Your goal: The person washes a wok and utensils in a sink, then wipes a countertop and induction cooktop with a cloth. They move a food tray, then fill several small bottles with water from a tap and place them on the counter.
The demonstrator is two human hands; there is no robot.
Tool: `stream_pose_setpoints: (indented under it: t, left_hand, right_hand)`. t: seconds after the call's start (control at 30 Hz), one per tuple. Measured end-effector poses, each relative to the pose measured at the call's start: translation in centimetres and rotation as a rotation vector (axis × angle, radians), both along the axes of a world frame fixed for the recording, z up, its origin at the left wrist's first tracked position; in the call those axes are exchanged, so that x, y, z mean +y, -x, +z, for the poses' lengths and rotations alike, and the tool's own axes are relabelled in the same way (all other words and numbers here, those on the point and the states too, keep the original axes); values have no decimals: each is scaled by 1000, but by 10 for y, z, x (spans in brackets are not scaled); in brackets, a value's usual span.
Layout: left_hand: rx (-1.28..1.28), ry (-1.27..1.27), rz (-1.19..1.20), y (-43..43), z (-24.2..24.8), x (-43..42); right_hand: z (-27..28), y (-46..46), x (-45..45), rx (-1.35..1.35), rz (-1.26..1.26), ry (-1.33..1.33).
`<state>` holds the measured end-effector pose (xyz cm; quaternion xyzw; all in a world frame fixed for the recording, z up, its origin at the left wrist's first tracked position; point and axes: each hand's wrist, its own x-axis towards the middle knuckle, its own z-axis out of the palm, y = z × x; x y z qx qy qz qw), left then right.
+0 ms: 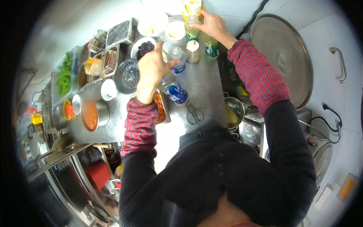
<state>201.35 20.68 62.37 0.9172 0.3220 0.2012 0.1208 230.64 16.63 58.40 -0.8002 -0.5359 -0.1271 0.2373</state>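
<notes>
My left hand [154,68] hovers, fingers apart, above the counter beside a blue-labelled plastic bottle [177,61] with a clear cap. Another blue-labelled bottle [176,92] leans below it. My right hand [211,24] has thumb and fingers apart around the top of a green-labelled bottle [192,32]; whether it touches the bottle I cannot tell. A second green-labelled bottle [210,46] is just below my right wrist. Between the bottles stands a white-capped shaker jar [193,51]. A white bowl of dark shredded food [144,48] and a black bowl [127,76] are left of my left hand.
Scissors [194,114] lie near the counter's front edge, beside a metal tray of red chopped food [160,109]. A pot of red sauce [92,115] and a box of green peppers [64,76] are leftward. A pan of noodles [233,112] stands right, below a big round lid [280,61].
</notes>
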Motion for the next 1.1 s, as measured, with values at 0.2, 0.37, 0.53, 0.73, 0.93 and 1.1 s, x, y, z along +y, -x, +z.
stream_pose_setpoints:
  t: [0.2,0.37,0.53,0.73,0.93,1.1]
  left_hand:
    - [-177,68,18,18,37,-62]
    - [-186,-127,-133,-29,6,-99]
    - [-54,-178,-196,-56,-18,-98]
    - [-150,-134,-266,-57,-16,-99]
    - [-40,42,-358,-45,2,-108]
    - [-416,-39,-422,-64,39,-149]
  right_hand:
    - [16,2,-52,154,-26,-149]
    - [28,10,-131,294,-1,-258]
    - [40,17,-207,486,-37,-316]
    - [40,20,-252,565,-96,-319]
    - [43,12,-265,626,-73,-426]
    - [76,5,-263,829,-109,-484]
